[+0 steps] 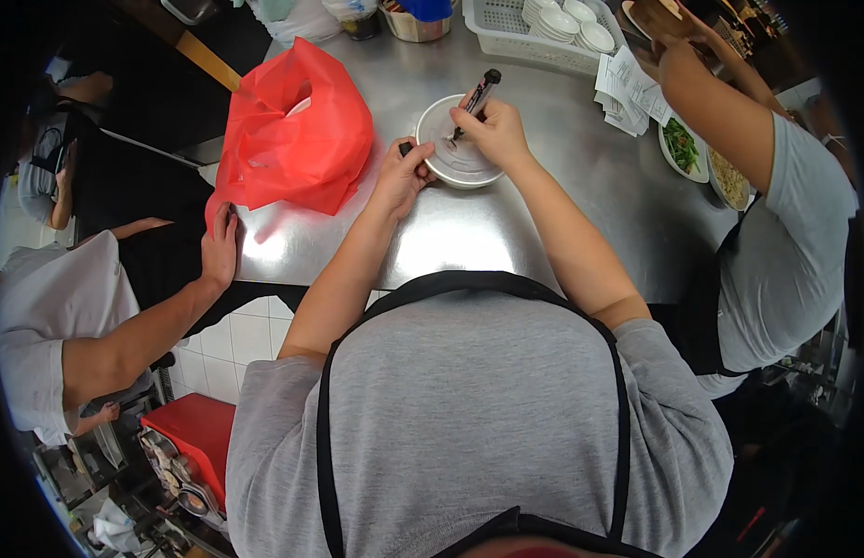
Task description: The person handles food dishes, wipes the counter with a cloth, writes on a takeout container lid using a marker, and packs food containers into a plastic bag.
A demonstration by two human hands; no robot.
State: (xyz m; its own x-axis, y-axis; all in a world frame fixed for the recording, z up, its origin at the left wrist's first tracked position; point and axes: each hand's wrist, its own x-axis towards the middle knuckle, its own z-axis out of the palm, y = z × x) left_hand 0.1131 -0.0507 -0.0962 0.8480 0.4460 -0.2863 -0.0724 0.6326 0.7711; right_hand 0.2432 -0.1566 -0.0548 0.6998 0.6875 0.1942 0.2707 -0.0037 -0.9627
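Note:
A round white takeaway bowl (443, 123) with a translucent lid stands on the steel counter in front of me. My right hand (493, 133) is closed around a black marker pen (482, 93), its tip at the lid. My left hand (402, 179) grips the bowl's left edge, thumb on the rim. A small black piece that looks like the marker's cap (406, 148) sticks out between the left fingers. Just left of the bowl is a red plastic bag (297, 130), its contents mostly hidden.
A co-worker's hand (220, 246) rests at the counter's left edge, by the bag. Another person's arm (715, 116) reaches in at right, near paper slips (627, 90), a bowl of greens (681, 149) and another food bowl (729, 179). A grey basket (506, 42) holds small white dishes.

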